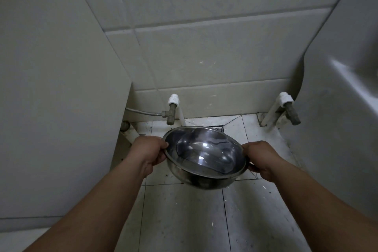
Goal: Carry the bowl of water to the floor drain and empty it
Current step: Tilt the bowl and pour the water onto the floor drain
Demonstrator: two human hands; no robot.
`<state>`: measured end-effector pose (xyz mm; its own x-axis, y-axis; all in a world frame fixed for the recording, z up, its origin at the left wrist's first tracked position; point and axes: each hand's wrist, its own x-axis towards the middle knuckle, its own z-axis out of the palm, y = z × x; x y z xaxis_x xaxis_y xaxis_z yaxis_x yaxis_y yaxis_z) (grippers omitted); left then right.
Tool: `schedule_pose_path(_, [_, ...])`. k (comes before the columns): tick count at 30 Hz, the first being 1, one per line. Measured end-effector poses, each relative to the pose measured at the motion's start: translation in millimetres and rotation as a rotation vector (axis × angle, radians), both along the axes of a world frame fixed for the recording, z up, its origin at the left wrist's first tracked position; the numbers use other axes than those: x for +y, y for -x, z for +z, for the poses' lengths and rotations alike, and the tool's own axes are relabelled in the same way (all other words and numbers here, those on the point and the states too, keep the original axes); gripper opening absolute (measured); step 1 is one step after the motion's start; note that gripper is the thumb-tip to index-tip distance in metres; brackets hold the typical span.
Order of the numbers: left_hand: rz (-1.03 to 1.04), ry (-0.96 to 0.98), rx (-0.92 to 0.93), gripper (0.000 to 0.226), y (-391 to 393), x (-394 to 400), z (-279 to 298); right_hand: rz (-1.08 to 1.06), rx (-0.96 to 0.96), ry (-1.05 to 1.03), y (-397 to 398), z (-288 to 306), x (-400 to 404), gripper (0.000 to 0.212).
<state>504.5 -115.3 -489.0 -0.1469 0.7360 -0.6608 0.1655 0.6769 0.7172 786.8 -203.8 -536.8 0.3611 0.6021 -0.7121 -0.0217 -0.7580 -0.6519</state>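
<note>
At far left, a plain pale cabinet side [57,88] fills the edge of view, standing on the tiled floor [184,221]. Just right of its bottom corner, a braided hose [143,112] runs to a metal valve [170,113] under a white pipe fitting [173,99] on the tiled wall [204,57]. Left hand [148,152] grasps the left rim of the bowl [204,157], thumb on the rim, fingers curled underneath. Bowl is shiny steel, held in the air between both hands, above the floor tiles, tilted with its far rim higher. Water [206,154] sits pooled inside, surface reflecting light; whether any is spilling cannot be told. Floor drain [218,128] is a dark grate just behind the bowl's far rim, mostly hidden by it. Right hand [263,159] grasps the right rim, thumb on top, fingers wrapped below. Both forearms are bare, reaching in from the bottom corners. Further right, a second white pipe fitting with a corroded valve [291,112] stands by the wall. At far right, a grey moulded basin body [343,118] curves down the edge. Floor tiles look grimy with specks.
</note>
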Motion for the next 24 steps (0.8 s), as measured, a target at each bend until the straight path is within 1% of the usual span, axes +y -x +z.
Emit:
schedule_pose_path(5, [0.0,0.002,0.001,0.014,0.0,0.8,0.7,-0.011,0.003,0.002,0.1,-1.7,0.2,0.024])
schedule_pose_path(10, [-0.001,-0.001,-0.001,0.017,1.3,0.9,0.7,-0.039,0.018,-0.002,1.5,-0.7,1.4,0.025])
schedule_pose_path(24, [-0.002,-0.022,0.018,0.013,3.8,0.4,1.3,-0.023,0.026,0.008,2.8,0.9,-0.1,0.027])
